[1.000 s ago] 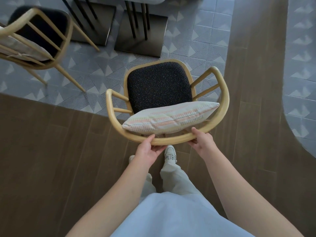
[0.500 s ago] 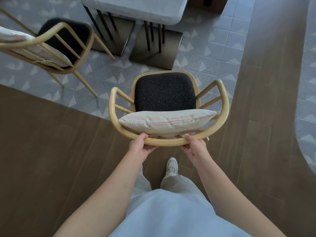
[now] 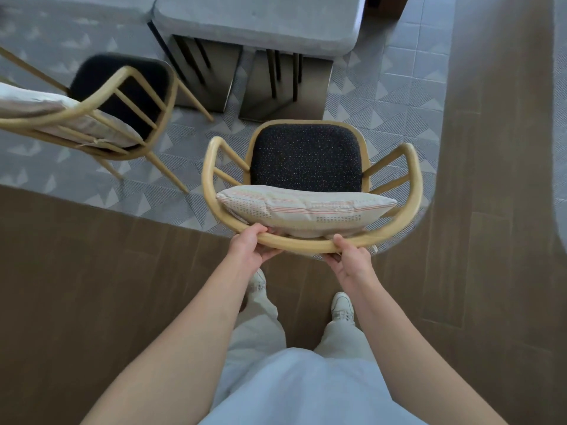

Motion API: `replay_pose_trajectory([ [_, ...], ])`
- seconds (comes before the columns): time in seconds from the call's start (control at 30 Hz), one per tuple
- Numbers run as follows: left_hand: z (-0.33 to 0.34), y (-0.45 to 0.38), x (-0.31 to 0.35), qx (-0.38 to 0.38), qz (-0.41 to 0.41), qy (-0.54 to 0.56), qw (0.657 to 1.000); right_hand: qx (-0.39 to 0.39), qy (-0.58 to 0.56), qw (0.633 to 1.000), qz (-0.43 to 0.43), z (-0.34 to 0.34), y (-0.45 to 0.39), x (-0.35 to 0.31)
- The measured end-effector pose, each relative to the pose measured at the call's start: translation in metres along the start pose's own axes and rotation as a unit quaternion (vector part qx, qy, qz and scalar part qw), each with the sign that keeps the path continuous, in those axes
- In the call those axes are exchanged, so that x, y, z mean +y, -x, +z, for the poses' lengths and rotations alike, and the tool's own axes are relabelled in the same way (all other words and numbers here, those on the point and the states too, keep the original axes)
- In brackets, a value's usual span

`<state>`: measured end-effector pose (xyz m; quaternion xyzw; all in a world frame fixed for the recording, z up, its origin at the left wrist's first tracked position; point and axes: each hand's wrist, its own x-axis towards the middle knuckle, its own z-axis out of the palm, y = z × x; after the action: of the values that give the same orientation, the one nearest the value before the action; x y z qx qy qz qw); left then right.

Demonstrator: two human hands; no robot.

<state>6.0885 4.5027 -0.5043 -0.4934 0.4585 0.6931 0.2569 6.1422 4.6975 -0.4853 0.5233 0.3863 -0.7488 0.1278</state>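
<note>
Two hands, one chair; head view only.

1. Chair (image 3: 303,247): pale wooden frame with a curved back rail and a dark speckled seat (image 3: 306,157). It stands on the grey patterned tile floor (image 3: 383,87), just inside the edge where the tiles meet the brown plank floor (image 3: 92,271). The seat front faces the table (image 3: 254,19) and lies near its dark base.
2. Cushion (image 3: 306,210): striped and pale, propped against the inside of the back rail.
3. Left hand (image 3: 248,248): grips the back rail left of centre, thumb over the top and fingers curled beneath.
4. Right hand (image 3: 352,259): grips the same rail right of centre, thumb on top and fingers wrapped under.
5. Second chair (image 3: 98,67): same make, with its own cushion, at the tile floor's left side, well apart from the first.
6. Shoes (image 3: 342,308): white, on the planks behind the held chair.
</note>
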Motion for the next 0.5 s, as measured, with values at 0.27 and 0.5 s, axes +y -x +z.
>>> replay_pose_trajectory([
  [0.27, -0.062, -0.042, 0.094, -0.007, 0.005, -0.048, 0.999, 0.02, -0.018, 1.0, -0.008, 0.108, -0.008, 0.044],
  [0.5, -0.116, -0.061, 0.144, -0.004, 0.007, -0.055, 0.998, 0.024, -0.019, 0.999, 0.011, 0.17, -0.005, 0.087],
])
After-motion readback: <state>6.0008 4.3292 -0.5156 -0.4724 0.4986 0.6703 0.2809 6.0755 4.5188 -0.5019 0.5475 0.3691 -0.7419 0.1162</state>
